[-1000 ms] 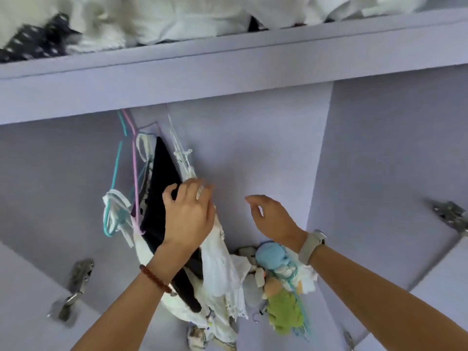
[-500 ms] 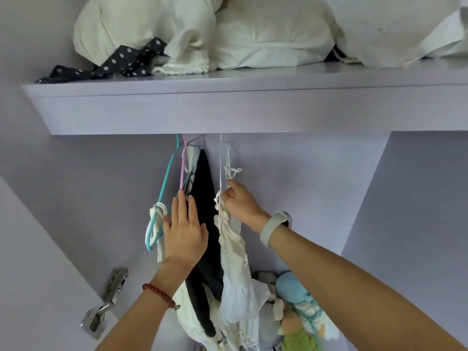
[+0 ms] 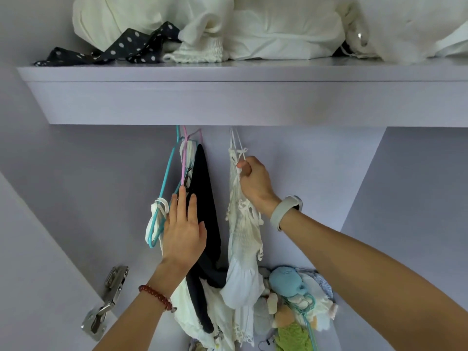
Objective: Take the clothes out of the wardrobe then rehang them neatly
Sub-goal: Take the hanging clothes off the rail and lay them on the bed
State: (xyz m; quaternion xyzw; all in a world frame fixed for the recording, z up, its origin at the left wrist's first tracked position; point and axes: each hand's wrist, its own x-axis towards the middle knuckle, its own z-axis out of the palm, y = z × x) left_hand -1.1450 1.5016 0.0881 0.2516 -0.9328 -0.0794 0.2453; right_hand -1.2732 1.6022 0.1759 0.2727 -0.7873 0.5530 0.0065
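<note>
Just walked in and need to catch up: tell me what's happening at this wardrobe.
A person is working through clothes hanging under the shelf. The right hand pinches the cream lace garment near its straps, apart from the rest. The left hand lies flat, fingers straight, against the black garment and the coloured hangers. Nothing is off the rail yet.

Black garment (image 3: 202, 198), cream lace top (image 3: 244, 231), teal hanger (image 3: 166, 178), polka-dot navy cloth (image 3: 131, 46)

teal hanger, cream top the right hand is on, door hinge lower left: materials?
Teal hanger: thin, smooth and rounded, probably coated wire or plastic. Cream top, pinched by the right hand: soft openwork knit or lace, likely cotton; matte with visible holes. Door hinge: bare metal with silvery glints.
</note>
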